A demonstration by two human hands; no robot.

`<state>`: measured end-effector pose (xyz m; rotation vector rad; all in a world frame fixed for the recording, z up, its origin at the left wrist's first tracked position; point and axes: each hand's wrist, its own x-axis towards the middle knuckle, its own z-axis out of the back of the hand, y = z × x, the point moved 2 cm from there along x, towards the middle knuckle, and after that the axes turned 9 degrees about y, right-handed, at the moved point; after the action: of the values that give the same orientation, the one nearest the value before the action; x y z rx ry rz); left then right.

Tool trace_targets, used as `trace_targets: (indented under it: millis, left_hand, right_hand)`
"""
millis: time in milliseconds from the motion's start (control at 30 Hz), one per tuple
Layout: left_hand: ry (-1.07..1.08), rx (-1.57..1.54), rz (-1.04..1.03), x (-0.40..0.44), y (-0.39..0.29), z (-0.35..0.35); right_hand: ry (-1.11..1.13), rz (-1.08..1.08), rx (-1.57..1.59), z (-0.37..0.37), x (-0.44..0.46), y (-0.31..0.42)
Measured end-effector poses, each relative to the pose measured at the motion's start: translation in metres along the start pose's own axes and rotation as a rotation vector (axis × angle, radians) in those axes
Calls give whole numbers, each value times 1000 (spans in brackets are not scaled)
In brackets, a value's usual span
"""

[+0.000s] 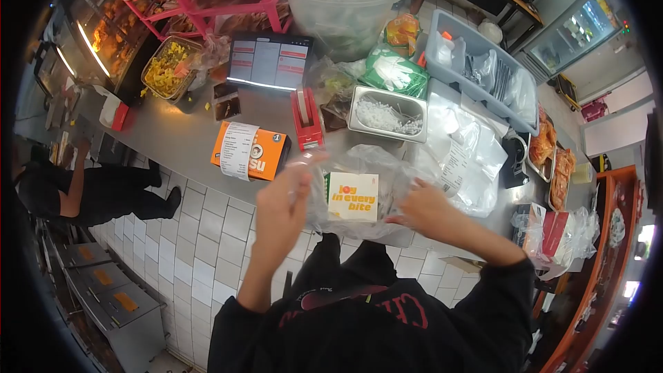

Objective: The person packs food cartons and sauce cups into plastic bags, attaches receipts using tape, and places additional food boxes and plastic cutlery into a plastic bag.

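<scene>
A clear plastic bag [391, 190] lies at the near edge of the steel table, with a small white box [353, 206] printed "Joy in every bite" inside its mouth. A strip of green shows along the box's left side. My left hand [284, 200] closes on the left edge of the bag, its fingertips slightly blurred. On the other side, my right hand [429, 208] grips the bag's right edge with bent fingers. Left of the bag sits an orange box [275, 155] with a printed receipt [238, 152] on it. A red tape dispenser [306, 119] stands just behind.
Behind are a steel pan [359, 123] of small white packets, a tablet [269, 62], a large plastic tub [342, 10] and a grey bin [442, 62]. Flat plastic bags [476, 155] lie to the right. Another person [76, 190] stands at the far left.
</scene>
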<state>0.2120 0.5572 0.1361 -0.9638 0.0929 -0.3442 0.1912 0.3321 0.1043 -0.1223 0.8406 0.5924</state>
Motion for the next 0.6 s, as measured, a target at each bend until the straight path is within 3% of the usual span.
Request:
trace_targets:
  millis: [67,133,200,267,300,333,367,400,433,467,500,567,600]
  left_hand:
    - [-141,-223,14,7,-7,12]
    - [-97,-187,16,8,-19,21]
    - [-60,-147,25,5,-30,30]
    - [317,125,138,4,-36,32]
    - [310,126,131,-1,-33,33]
    - [306,195,92,-8,-29,34]
    - [302,261,50,-15,-25,34]
    - [298,258,35,-22,-22,35]
    - [255,134,48,-30,-19,38]
    - [207,11,67,-37,-16,39]
    - [195,11,63,-44,-17,39]
    - [135,-184,258,-55,-16,37]
    - [128,-184,262,-61,-17,33]
  right_hand:
    - [-10,-29,30,44,-63,3]
    - [-259,106,58,65,-109,8]
    - [-273,216,112,81,-136,12]
    - [-355,379,283,89,-139,3]
    - [-424,432,393,94,-131,-12]
    - [-380,370,656,105,-120,-36]
    - [-517,224,482,114,-103,-67]
    - [-728,213,468,112,-73,-118]
    - [-837,-101,679,106,-44,-164]
    - [-993,-225,568,96,-11,-223]
    - [-1230,-182,395,72,25,-290]
    - [-1167,-512,160,32,86,-388]
    - [-1167,-504,158,31,96,-396]
